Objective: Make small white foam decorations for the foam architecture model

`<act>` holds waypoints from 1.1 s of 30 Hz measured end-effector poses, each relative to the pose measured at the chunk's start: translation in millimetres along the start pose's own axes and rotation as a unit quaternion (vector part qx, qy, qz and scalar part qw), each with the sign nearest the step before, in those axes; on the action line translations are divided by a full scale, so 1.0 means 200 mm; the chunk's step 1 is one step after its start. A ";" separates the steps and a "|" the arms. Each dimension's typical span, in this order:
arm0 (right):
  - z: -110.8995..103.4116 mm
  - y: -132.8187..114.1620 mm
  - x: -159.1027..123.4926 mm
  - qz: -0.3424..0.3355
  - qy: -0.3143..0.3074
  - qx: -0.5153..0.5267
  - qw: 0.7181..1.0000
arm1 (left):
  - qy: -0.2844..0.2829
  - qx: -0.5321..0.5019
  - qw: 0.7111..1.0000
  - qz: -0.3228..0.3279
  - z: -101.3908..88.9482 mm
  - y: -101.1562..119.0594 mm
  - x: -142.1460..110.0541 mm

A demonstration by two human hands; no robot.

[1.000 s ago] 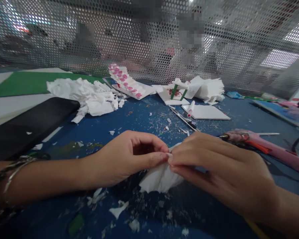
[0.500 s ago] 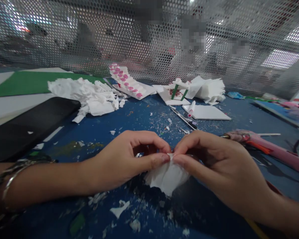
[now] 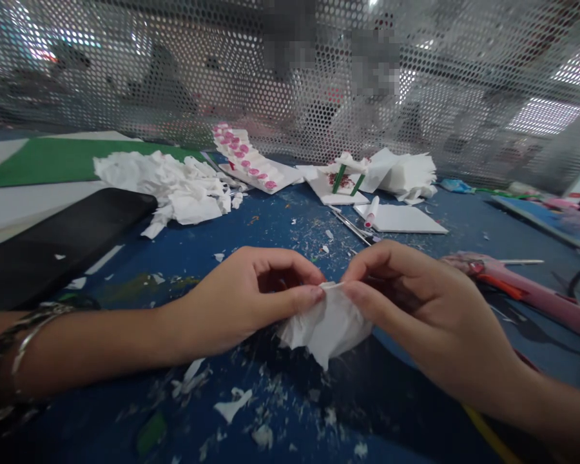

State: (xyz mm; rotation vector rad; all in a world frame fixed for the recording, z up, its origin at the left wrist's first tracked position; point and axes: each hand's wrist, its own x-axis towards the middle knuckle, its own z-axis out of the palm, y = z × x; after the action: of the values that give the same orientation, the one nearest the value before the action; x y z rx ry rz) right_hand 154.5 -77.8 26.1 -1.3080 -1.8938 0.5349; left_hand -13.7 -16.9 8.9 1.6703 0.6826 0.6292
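Note:
A crumpled piece of thin white paper (image 3: 329, 325) hangs from my fingertips in the middle of the head view, just above the blue table. My left hand (image 3: 251, 299) pinches its top edge between thumb and forefinger on the left. On the right, my right hand (image 3: 425, 309) pinches the same edge, a short gap away. Both sets of fingers are closed on the paper, whose lower part flares out in folds. Beyond the hands lie scissors (image 3: 350, 225), partly hidden behind my right hand.
A pink glue gun (image 3: 536, 293) lies to the right. A black phone (image 3: 72, 241) and a heap of crumpled white paper (image 3: 169, 187) are on the left. At the back stand a pink-dotted folded paper piece (image 3: 246, 158), a small green-posted model (image 3: 345, 177) and a perforated metal screen (image 3: 280, 96).
Both hands have risen slightly with the paper. The fingertips have moved a little apart, so more of the paper's top edge shows between them.

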 end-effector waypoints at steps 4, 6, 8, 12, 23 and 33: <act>-0.01 0.00 0.01 -0.086 -0.023 -0.077 0.993 | -0.004 -0.021 0.999 -0.040 -0.01 0.00 0.01; -0.02 0.00 0.01 -0.115 -0.040 -0.105 0.987 | -0.004 -0.024 0.999 -0.044 -0.01 -0.01 0.02; -0.03 0.00 0.01 -0.134 -0.055 -0.124 0.982 | -0.010 -0.030 0.999 -0.044 -0.01 -0.01 0.02; -0.03 0.00 0.00 -0.158 -0.074 -0.140 0.975 | -0.048 -0.053 0.996 -0.054 0.00 -0.01 0.01; -0.02 0.01 -0.01 -0.198 -0.034 -0.213 0.956 | -0.075 -0.082 0.991 -0.068 -0.01 -0.01 0.02; -0.04 0.03 -0.04 -0.238 -0.037 -0.325 0.914 | -0.078 -0.039 0.996 -0.033 0.00 -0.01 0.01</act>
State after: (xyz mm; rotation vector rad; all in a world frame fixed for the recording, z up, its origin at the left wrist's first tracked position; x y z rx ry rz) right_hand 164.9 -83.1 23.9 -1.1364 -2.4618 -0.3384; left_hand -13.0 -14.0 6.5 1.5994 0.5921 0.4674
